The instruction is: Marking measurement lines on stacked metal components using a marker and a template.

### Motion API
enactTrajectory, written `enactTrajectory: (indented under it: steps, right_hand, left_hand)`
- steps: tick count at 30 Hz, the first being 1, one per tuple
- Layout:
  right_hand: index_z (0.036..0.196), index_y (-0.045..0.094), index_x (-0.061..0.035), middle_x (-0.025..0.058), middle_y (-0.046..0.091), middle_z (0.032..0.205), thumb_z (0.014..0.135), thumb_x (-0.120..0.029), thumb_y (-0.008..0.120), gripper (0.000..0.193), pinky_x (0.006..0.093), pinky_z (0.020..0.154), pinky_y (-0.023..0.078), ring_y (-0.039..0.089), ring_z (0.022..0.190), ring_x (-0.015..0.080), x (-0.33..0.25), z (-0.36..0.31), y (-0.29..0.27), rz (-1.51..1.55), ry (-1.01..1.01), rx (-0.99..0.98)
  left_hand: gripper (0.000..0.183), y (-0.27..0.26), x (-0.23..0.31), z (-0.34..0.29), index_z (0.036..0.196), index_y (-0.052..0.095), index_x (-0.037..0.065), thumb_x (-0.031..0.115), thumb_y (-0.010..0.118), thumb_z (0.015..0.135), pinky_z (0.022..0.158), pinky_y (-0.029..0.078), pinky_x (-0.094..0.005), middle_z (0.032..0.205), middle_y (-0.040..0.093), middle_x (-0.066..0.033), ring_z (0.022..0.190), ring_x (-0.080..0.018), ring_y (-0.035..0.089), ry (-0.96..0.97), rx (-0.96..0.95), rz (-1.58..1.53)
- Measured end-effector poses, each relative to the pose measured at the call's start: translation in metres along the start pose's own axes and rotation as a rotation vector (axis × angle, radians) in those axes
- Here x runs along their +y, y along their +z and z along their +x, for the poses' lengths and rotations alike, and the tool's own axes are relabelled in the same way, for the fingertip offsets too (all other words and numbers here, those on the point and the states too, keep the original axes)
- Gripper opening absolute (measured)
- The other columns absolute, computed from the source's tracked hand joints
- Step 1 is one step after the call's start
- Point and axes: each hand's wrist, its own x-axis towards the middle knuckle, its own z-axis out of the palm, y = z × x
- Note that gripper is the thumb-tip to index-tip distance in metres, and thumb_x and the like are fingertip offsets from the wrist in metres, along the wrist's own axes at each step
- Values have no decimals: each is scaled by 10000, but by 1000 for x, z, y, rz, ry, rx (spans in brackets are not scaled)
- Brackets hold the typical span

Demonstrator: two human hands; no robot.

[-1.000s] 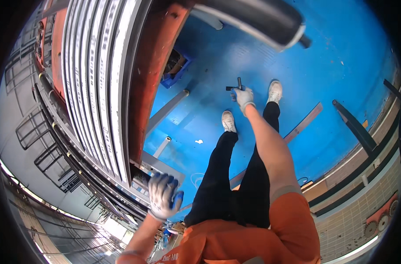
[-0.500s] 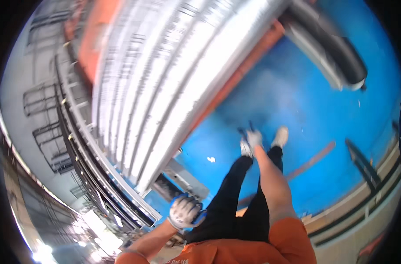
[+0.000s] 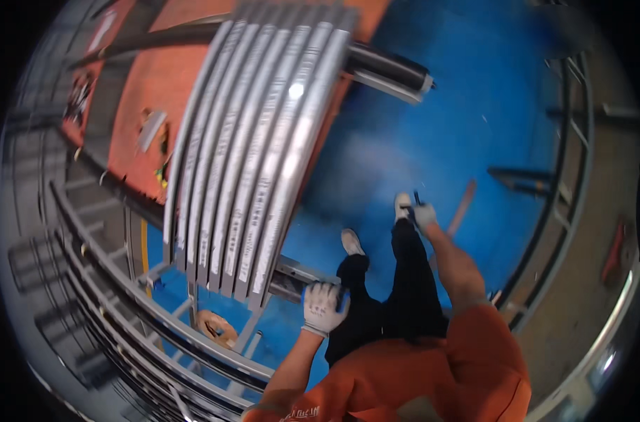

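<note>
My left hand (image 3: pixel 325 309), in a white glove with blue edges, is closed beside the near end of a dark roller (image 3: pixel 286 287). Its fingers curl out of sight, so whatever they hold is hidden. Just beyond it lies a row of several long silvery metal bars (image 3: pixel 267 169), side by side, with small dark markings on them. My right hand (image 3: pixel 425 216), also gloved, hangs low in front of my right leg. It is closed on a small dark tool (image 3: pixel 417 197) with thin projecting parts; its exact kind is too small to tell.
Orange boards (image 3: pixel 147 95) lie left of the bars. A second dark roller (image 3: pixel 393 67) juts out past their far end. Rails and frames (image 3: pixel 172 327) curve along the left, with a round tan disc (image 3: pixel 216 328) among them. Blue floor (image 3: pixel 376 162) spreads ahead; a dark rack (image 3: pixel 573 162) stands right.
My view has swung, so the bars now appear farther away and more upright. My left hand has come closer to the near roller. My right hand remains low, still closed on the dark tool.
</note>
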Motion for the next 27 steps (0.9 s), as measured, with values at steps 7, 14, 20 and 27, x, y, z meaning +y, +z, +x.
enactTrajectory:
  steps: [7, 14, 20, 27]
  right_hand:
    - [983, 679, 2, 121, 697, 820, 947, -87, 677, 95, 342, 532, 534, 667, 621, 196, -158, 8, -46, 590, 106, 89]
    - [986, 686, 12, 119, 702, 803, 946, -71, 677, 93, 342, 527, 533, 663, 616, 197, -201, 162, -77, 617, 98, 140]
    - [1004, 725, 29, 130, 733, 843, 943, -114, 695, 159, 364, 546, 535, 673, 621, 185, -266, 306, -60, 391, 202, 151]
    - [1083, 764, -10, 164, 773, 925, 895, -252, 743, 307, 405, 699, 585, 746, 787, 285, -358, 410, 21, 406, 175, -94]
  left_hand:
    - [352, -24, 27, 100, 1271, 652, -12, 141, 690, 957, 995, 518, -433, 1155, 697, -164, 1099, -302, 660, -234, 164, -586]
    - [561, -46, 62, 374, 1456, 511, 27, 401, 637, 1057, 1002, 506, -379, 1287, 662, -133, 1127, -267, 646, -756, 224, -1350]
    - [474, -37, 101, 521, 1336, 623, 87, 477, 579, 1070, 973, 512, -344, 1209, 701, -99, 1076, -212, 665, -984, 309, -1385]
    - [330, -31, 113, 536, 1076, 684, 54, 371, 592, 1061, 764, 566, -303, 885, 710, -73, 801, -166, 683, -1184, 502, -906]
